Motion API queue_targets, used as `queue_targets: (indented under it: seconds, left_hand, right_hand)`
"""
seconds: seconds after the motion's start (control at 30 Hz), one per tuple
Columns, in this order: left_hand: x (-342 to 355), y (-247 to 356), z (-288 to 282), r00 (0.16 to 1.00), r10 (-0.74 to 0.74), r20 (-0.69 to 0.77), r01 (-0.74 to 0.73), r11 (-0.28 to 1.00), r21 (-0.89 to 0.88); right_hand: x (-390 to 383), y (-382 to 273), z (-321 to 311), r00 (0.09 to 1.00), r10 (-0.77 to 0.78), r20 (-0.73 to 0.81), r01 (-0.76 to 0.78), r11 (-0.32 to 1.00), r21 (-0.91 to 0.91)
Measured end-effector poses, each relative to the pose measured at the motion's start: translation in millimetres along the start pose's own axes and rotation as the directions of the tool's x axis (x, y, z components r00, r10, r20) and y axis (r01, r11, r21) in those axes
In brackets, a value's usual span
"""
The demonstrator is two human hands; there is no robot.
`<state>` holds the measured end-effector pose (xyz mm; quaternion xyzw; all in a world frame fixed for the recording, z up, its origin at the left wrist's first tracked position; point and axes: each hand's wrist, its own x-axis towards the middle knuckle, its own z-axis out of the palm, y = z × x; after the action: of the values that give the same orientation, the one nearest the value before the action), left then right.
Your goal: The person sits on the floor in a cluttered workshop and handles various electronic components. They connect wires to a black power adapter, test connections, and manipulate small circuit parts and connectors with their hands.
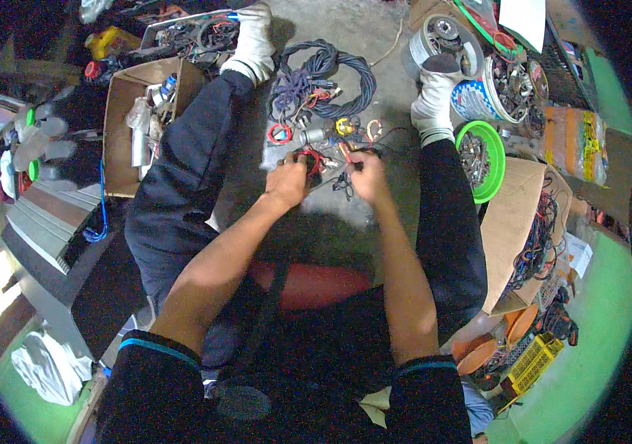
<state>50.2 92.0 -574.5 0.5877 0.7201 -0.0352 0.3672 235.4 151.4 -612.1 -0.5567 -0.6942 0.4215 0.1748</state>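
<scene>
At left we list one open cardboard box (118,137) of mixed parts, a blue cord (94,236) just beside it, and one crumpled white cloth (49,368). At right we count one blue-and-white bucket (471,100) and one bright green bowl (499,166), both holding small parts; one taped brown package (564,140); one yellow perforated crate (534,362).

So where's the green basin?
Head view, right of centre: the green basin sits beside the right trouser leg, between a bucket and a cardboard box.
</scene>
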Motion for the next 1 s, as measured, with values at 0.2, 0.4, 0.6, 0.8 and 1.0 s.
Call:
queue_targets:
  seconds: [0.2,0.4,0.6,0.8,1.0]
  left_hand:
    - [10,-16,25,0.999,0.013,0.033,-0.015,0.999,0.043]
    - [8,-15,26,0.998,0.019,0.063,-0.019,1.000,0.003]
    - [6,7,2,0.988,-0.065,-0.143,0.008,0.929,-0.369]
    - [12,4,-14,0.912,-0.116,-0.393,-0.153,0.793,-0.589]
    - [-2,15,-47,0.913,-0.166,-0.372,-0.187,0.641,-0.745]
  right_hand:
    - [-40,-91,-66,0.986,-0.008,0.169,-0.005,0.997,0.078]
    - [-43,-144,-107,0.985,0.127,0.115,-0.167,0.861,0.480]
    - [-42,-161,-114,0.997,0.074,-0.036,-0.042,0.832,0.553]
    - [-90,-181,-148,0.982,0.057,-0.182,0.056,0.826,0.561]
    - [-143,-237,-286,0.811,-0.045,-0.584,0.192,0.963,0.192]
